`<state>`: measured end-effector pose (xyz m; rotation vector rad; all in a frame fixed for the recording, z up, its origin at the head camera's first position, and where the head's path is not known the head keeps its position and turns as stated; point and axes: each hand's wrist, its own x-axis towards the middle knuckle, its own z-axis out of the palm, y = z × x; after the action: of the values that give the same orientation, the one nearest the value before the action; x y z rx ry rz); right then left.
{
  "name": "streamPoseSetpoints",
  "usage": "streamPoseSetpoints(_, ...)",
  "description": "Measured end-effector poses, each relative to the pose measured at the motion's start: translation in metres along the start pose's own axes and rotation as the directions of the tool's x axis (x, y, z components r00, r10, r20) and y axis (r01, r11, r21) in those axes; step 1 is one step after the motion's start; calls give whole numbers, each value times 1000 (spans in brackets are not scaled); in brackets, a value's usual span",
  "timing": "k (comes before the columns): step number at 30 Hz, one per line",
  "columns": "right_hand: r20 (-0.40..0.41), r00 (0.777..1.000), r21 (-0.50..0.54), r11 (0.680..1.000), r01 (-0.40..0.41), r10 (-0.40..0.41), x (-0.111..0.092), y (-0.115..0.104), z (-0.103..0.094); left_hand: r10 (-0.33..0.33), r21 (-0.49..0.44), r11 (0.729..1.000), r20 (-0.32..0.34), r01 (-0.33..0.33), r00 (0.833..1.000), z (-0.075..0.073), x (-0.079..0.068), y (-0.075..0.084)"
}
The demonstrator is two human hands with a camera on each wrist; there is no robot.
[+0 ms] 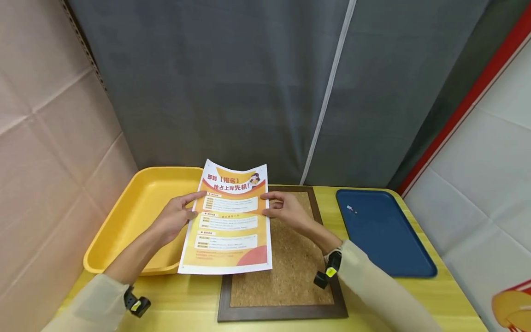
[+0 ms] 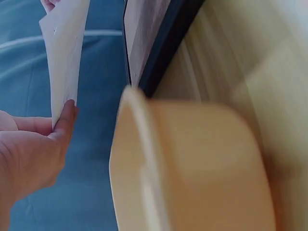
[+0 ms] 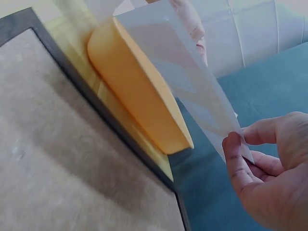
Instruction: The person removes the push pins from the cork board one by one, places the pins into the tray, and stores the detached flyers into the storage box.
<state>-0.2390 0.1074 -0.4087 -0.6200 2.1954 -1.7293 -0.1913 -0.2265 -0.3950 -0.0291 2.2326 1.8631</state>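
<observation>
A printed poster sheet (image 1: 232, 230), yellow and orange with red headings, is held up between both hands. My left hand (image 1: 172, 219) pinches its left edge, thumb on one face and fingers on the other. Opposite, my right hand (image 1: 288, 210) pinches the right edge in the same way. The sheet bows slightly at its top. Behind and below it, a cork board (image 1: 286, 281) with a dark brown frame lies on the table, its left part covered by the paper in the head view. In the right wrist view the sheet (image 3: 197, 91) is raised over the board.
A yellow tray (image 1: 120, 230) stands at the left, partly behind the sheet. At the right lies a blue tray (image 1: 390, 235) holding a few small pushpin-like items (image 1: 351, 210). A grey curtain (image 1: 228, 92) hangs behind the table (image 1: 174, 304), with pale walls on both sides.
</observation>
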Motion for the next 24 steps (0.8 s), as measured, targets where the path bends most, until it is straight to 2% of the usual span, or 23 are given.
streamPoseSetpoints(11, 23, 1000, 52, 999, 9, -10, 35, -13, 40, 11, 103, 995, -8, -10, 1000, -52, -3, 3)
streamPoseSetpoints(16, 33, 999, 70, 997, 12, -15, 48, -18, 56, 40, 113, 993, 2, -40, 999, -78, -6, 4)
streamPoseSetpoints(24, 51, 998, 76, 997, 24, -28, 68, -27, 82, 30, 105, 994, 22, -32, 999, -116, -10, 1)
